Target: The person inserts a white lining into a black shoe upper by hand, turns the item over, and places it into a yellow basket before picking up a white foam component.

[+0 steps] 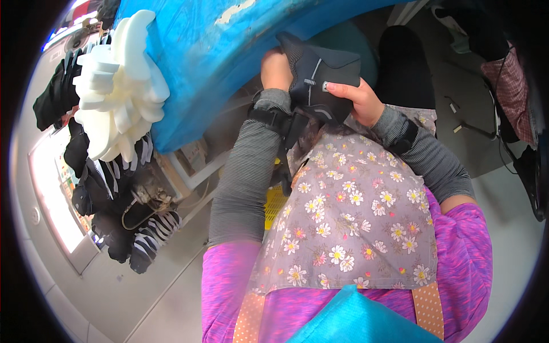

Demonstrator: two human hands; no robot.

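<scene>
A black and dark grey shoe upper (pixel 329 68), with thin pale lines and a small light tag, is held up in front of my lap between both hands. My left hand (pixel 275 71) grips its left side; the fingers go out of sight behind the fabric. On the right side, my right hand (pixel 366 103) pinches the upper, thumb stretched across the front next to the tag and the other fingers behind. A black strap-like part hangs below the upper, close to my left wrist.
A blue-covered table (pixel 200 63) spans the far side. At its left edge sits a pile of white curved foam pieces (pixel 123 86). Several black and striped shoe parts (pixel 151 240) hang farther left. Under my left arm shows a yellow basket (pixel 274 206). Dark stands and cloth (pixel 509 86) are at right.
</scene>
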